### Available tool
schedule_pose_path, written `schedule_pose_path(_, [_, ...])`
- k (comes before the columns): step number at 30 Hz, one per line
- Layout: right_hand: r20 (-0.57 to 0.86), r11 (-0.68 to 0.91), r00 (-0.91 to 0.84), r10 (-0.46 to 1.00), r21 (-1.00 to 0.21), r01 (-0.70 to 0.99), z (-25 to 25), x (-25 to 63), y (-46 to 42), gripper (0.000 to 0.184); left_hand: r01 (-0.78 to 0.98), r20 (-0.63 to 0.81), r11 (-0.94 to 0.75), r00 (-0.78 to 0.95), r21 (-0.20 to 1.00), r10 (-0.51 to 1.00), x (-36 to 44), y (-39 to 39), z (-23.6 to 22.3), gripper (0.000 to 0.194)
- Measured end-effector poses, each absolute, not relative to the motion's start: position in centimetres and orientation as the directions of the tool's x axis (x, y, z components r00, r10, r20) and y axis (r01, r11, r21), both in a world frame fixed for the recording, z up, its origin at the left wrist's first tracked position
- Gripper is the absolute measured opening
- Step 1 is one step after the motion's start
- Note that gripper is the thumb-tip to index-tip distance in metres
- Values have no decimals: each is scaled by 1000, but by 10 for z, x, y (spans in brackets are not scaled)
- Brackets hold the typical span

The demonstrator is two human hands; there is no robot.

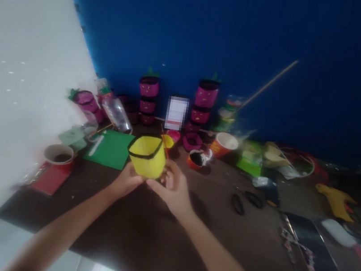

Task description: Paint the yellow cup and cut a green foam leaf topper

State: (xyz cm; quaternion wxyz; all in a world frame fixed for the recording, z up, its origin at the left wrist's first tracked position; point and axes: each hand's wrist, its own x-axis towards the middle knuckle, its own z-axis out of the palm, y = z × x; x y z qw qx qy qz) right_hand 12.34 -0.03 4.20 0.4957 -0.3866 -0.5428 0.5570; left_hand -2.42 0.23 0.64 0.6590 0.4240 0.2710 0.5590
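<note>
Between my two hands is a yellow open-topped container [147,162] with a black band round its rim, lifted above the dark table. My left hand [128,181] grips it low on its left side. My right hand [174,188] closes on its lower right side, thumb near the base. Just behind it stand a small yellow paint pot [168,141] with a thin stick in it and a pink pot [174,134]. Under its left edge lies a green sheet [110,150].
Purple stacked containers with faces [147,99] stand along the blue wall. An orange cup [223,145] and a small dark-filled pot [196,159] are right of centre. Scissors [245,201], a yellow glue gun [335,201] and a phone-like black slab [315,251] lie farther right; a red cup [69,164] is left.
</note>
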Motion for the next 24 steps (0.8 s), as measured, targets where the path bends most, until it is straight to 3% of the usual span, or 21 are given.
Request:
schedule_pose_path(8, [99, 58, -207, 973, -979, -197, 37, 123, 2, 55, -494, 129, 4, 236, 870, 963, -27, 5, 4, 67])
schedule_pose_path(24, [54, -9, -273, 961, -975, -224, 32, 124, 4, 59, -526, 132, -1, 212, 851, 968, -25, 6, 5, 58])
